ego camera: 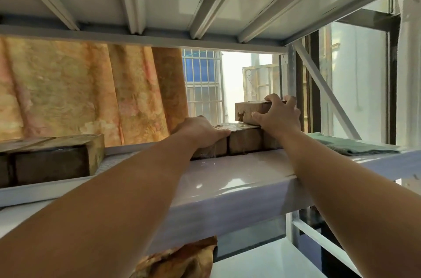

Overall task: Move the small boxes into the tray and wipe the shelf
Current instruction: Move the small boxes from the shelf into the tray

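While right hand (279, 116) grips top box (250, 110), left hand (200, 131) rests on lower box (245, 140).

Brown boxes (245, 139), green cloth (355, 145), orange floral curtain (91, 88)

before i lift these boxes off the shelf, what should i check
1. Right hand grips the top box: ok, fingers wrap its end.
2. Left hand on a lower box: not ok, it rests on top with no grip.
3. Top box free to lift: ok, nothing lies on it.
4. Tray within reach: cannot tell, no tray is in view.
5. Cloth ready for wiping: ok, it lies on the shelf to the right of the boxes.
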Tool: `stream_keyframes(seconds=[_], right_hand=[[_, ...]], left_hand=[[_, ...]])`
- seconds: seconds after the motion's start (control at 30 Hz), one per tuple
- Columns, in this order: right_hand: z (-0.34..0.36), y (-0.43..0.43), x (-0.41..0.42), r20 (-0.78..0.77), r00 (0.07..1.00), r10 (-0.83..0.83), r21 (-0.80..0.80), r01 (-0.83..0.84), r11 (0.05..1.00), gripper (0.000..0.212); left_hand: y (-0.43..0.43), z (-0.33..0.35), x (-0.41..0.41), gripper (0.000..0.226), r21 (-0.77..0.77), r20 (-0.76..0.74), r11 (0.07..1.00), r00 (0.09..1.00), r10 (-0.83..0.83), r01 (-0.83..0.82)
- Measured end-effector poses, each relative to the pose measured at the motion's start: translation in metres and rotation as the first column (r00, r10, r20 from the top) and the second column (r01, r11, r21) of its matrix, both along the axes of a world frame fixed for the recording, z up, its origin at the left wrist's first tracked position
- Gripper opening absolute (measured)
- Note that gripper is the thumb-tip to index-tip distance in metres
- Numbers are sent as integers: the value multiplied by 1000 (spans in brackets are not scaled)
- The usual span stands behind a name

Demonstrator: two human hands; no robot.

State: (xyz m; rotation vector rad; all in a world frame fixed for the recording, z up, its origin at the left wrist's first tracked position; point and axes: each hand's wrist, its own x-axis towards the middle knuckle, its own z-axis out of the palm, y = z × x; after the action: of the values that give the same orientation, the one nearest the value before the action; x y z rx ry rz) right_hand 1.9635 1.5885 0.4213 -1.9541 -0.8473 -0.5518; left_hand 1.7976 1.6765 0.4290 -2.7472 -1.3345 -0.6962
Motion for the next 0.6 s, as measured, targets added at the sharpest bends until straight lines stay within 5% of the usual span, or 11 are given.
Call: stream_keyframes(seconds=[0.13, 0.3, 0.6], right_hand=[[0, -2, -2, 57, 998, 21, 54, -24, 998, 58], [3, -3, -10, 243, 969, 42, 116, -72, 991, 55], [3, -3, -12, 219, 970, 105, 139, -137, 981, 59]], left_hand=[[-1, -2, 1, 63, -3, 33, 1000, 999, 13, -13], [-6, -2, 0, 76, -7, 35, 999, 999, 36, -36], [-5, 0, -1, 91, -106, 82, 992, 993, 81, -72]])
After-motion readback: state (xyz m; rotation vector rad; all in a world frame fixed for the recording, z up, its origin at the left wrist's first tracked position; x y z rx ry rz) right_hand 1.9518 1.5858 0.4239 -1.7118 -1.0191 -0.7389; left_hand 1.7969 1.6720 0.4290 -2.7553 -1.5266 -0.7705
